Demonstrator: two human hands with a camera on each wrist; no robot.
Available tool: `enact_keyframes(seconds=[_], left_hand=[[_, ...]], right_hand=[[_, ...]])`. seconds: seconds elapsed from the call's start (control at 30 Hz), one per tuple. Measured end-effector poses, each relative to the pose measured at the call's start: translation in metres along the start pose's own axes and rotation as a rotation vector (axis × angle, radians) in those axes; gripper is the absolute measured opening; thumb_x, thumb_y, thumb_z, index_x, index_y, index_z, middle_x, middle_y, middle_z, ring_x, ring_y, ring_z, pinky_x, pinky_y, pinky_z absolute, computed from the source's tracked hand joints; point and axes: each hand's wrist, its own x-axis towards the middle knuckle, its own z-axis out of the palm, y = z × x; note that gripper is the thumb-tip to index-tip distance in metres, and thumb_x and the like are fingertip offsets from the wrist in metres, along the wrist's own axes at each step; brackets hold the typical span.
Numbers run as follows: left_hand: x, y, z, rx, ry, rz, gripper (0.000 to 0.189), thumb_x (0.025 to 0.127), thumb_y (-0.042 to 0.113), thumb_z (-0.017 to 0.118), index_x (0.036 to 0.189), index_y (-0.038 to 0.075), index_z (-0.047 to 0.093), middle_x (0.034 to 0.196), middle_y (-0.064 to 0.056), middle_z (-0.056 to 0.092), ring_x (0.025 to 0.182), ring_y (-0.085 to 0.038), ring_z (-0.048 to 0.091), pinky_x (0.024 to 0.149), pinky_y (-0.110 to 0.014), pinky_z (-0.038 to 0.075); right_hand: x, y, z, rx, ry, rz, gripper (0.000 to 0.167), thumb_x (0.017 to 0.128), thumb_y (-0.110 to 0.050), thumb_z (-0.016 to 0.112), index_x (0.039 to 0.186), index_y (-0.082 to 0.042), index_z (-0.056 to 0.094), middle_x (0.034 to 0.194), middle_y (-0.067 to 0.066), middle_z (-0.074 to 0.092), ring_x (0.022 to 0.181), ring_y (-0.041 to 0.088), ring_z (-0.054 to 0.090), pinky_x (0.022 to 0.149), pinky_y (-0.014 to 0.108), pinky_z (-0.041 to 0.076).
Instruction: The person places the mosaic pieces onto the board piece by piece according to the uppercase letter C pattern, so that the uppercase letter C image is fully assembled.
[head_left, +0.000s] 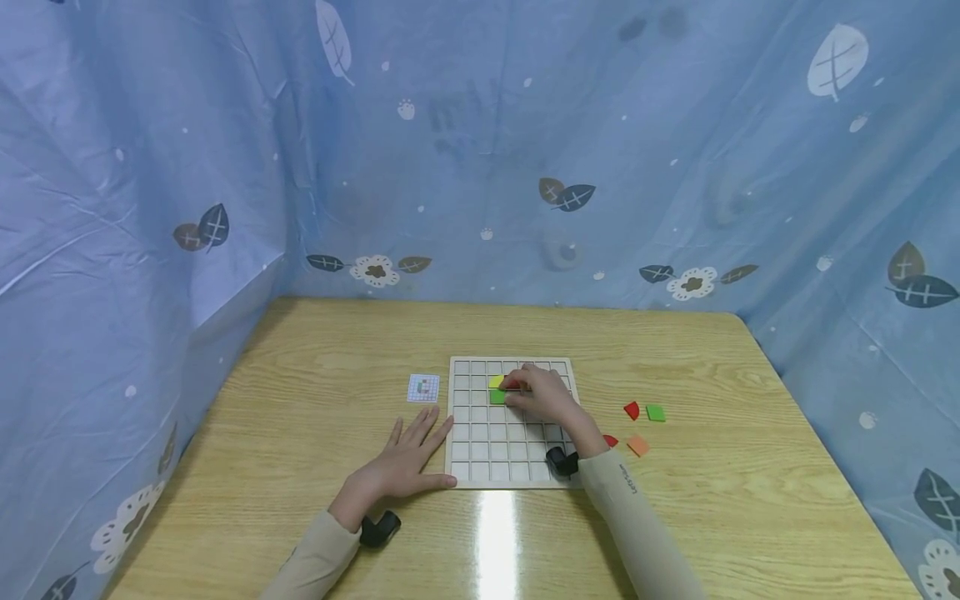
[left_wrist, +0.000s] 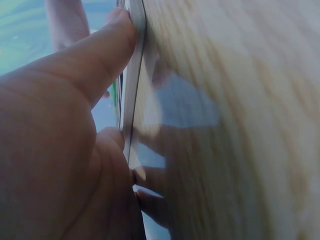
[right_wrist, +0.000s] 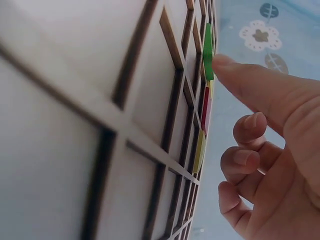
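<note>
Right fingers hover near, perhaps touching, a green tile.

wood-grain table | gridded board | printed card | at right: red pieces, green tile, orange tile

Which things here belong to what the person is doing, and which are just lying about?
Seemingly part of the job:
board
green tile and yellow tile on it
right hand, at those tiles
left hand, at the board's edge
Probably also: card, orange tile, loose green tile

Just surroundings:
table
curtain
</note>
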Motion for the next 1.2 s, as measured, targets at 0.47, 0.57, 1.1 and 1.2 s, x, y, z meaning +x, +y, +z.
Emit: enact_keyframes(seconds=[0.47, 0.57, 1.1, 1.2], left_hand=[[0.0, 0.0, 0.001, 0.001, 0.008, -0.002, 0.089, 0.084, 0.061, 0.052, 0.15, 0.019, 0.012, 0.156, -0.011, 0.002, 0.143, -0.03, -0.003, 0.111, -0.059, -0.003], [-0.001, 0.001, 0.0, 0.0, 0.007, -0.002, 0.089, 0.084, 0.06, 0.053, 0.15, 0.018, 0.012, 0.156, -0.011, 0.001, 0.143, -0.03, -0.003, 0.111, -0.058, -0.003], [0.0, -0.003, 0.004, -0.043, 0.029, 0.025, 0.089, 0.084, 0.06, 0.054, 0.15, 0.016, 0.014, 0.156, -0.013, 0.002, 0.143, -0.031, -0.003, 0.11, -0.057, -0.006], [0.0, -0.003, 0.003, -0.033, 0.022, 0.017, 0.089, 0.084, 0.06, 0.053, 0.15, 0.017, 0.013, 0.156, -0.012, 0.001, 0.143, -0.03, -0.003, 0.11, -0.057, -0.006]], right_hand=[[0.001, -0.002, 0.001, -0.041, 0.008, 0.033, 0.012, 0.082, -0.024, 0.071, 0.091, -0.018, 0.067, 0.073, -0.004, 0.048, 0.065, 0.013, 0.04, 0.066, 0.033, 0.03], [-0.002, -0.001, 0.0, -0.035, 0.018, 0.036, 0.012, 0.082, -0.024, 0.072, 0.091, -0.018, 0.068, 0.073, -0.003, 0.049, 0.064, 0.013, 0.04, 0.061, 0.028, 0.029], [-0.026, 0.016, -0.014, 0.032, 0.093, 0.044, 0.016, 0.082, -0.021, 0.071, 0.097, -0.017, 0.07, 0.072, -0.002, 0.049, 0.063, 0.013, 0.039, 0.054, 0.024, 0.031], [-0.032, 0.019, -0.018, 0.048, 0.116, 0.037, 0.015, 0.082, -0.02, 0.07, 0.096, -0.015, 0.07, 0.072, -0.002, 0.049, 0.062, 0.013, 0.039, 0.054, 0.025, 0.031]])
